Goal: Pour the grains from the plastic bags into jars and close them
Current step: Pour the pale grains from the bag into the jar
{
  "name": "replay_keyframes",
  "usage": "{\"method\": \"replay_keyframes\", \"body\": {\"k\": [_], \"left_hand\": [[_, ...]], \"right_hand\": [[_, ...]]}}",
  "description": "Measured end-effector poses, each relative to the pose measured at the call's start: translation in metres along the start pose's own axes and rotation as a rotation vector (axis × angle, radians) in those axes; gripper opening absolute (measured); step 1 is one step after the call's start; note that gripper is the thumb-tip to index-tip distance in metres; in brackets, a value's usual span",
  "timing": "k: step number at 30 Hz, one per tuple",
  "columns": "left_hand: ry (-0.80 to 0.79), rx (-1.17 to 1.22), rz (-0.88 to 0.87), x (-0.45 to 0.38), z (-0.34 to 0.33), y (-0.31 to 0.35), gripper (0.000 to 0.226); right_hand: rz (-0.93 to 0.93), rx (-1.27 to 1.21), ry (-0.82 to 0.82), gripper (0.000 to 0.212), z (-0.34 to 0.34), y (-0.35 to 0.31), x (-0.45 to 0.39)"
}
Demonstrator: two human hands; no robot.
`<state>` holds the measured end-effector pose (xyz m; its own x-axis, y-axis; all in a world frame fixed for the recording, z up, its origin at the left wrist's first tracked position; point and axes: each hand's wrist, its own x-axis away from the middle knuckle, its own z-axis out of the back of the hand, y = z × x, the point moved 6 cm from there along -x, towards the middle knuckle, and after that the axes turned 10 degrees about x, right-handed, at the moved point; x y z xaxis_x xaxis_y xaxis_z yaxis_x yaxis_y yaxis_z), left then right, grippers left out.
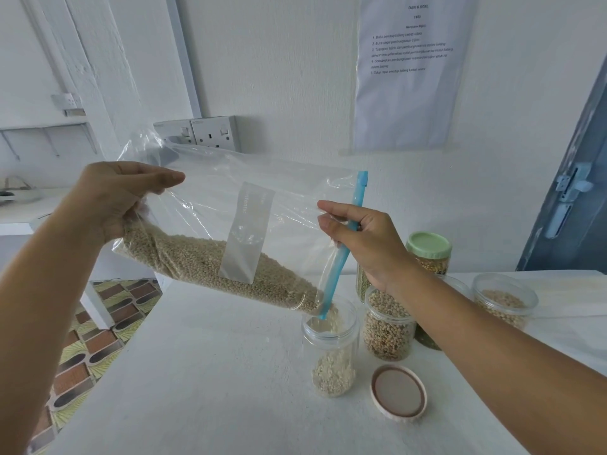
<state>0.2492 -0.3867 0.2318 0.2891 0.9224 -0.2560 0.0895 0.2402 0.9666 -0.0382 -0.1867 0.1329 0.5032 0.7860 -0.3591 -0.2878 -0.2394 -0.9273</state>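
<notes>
Both forearms reach in from the bottom corners. Left hand [115,198] grips the raised bottom corner of the clear plastic zip bag [230,224], lifting it so the pale beige grains [203,261] slide down toward the mouth. Right hand [364,238] pinches the bag's blue zip strip [345,247] near the opening, apparently steering the low corner into the open clear plastic jar [330,346] on the white surface [197,389]; grains are falling in and the jar is roughly a third full. Its pink round lid [398,393] lies upturned just beside it, ready for closing. Behind stand a lidless jar of speckled beans [387,326], a green-lidded jar [428,252] and another open jar of grains [504,300], near enough that the right forearm could knock them.
</notes>
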Motion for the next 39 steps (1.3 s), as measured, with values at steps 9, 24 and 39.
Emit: {"method": "replay_keyframes", "body": {"k": [9,24,39], "left_hand": [[0.021,0.007,0.003,-0.003,0.001,0.000,0.022],[0.050,-0.034,0.009,-0.003,0.003,0.010,0.016],[0.028,-0.043,-0.021,-0.007,0.003,0.019,0.016]], "right_hand": [[0.008,0.006,-0.002,0.028,0.000,-0.001,-0.002],[0.018,0.001,-0.006,0.028,-0.006,-0.007,-0.005],[0.020,-0.006,0.008,0.025,-0.006,-0.008,-0.007]]}}
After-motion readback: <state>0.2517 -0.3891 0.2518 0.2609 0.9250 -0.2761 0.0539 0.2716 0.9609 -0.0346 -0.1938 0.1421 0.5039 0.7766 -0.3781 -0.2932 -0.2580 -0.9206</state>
